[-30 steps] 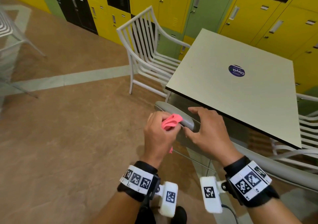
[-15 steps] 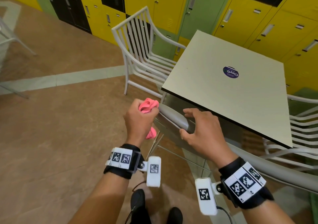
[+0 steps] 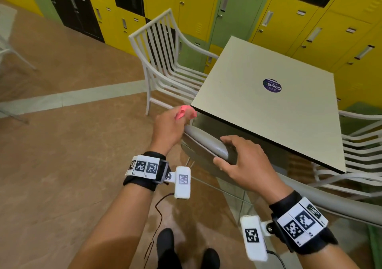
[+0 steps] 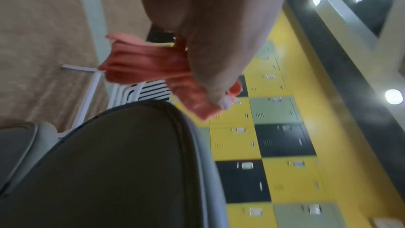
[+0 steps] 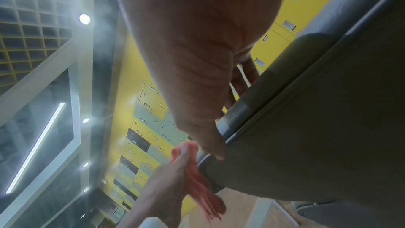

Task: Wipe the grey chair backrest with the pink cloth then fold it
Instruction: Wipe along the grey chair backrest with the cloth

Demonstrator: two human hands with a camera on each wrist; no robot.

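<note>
My left hand (image 3: 172, 122) grips the bunched pink cloth (image 3: 184, 112) at the far left end of the grey chair backrest (image 3: 203, 139), just off its rounded corner. In the left wrist view the cloth (image 4: 140, 65) hangs from my fingers above the backrest's dark back panel (image 4: 114, 162). My right hand (image 3: 237, 161) holds the backrest's top rail, fingers curled over it and thumb on the near side. The right wrist view shows that thumb on the rail (image 5: 236, 122), with the cloth (image 5: 201, 195) and left hand beyond.
The chair is pushed under a pale square table (image 3: 268, 95) with a round purple sticker (image 3: 272, 85). A white slatted chair (image 3: 165, 62) stands at the table's left, another (image 3: 359, 155) at the right. Yellow, green and black lockers (image 3: 206, 4) line the back. Brown floor lies to the left.
My left hand has slid the pink cloth leftward along the top rail, from beside my right hand to the backrest's far left end. The right hand keeps its hold.
</note>
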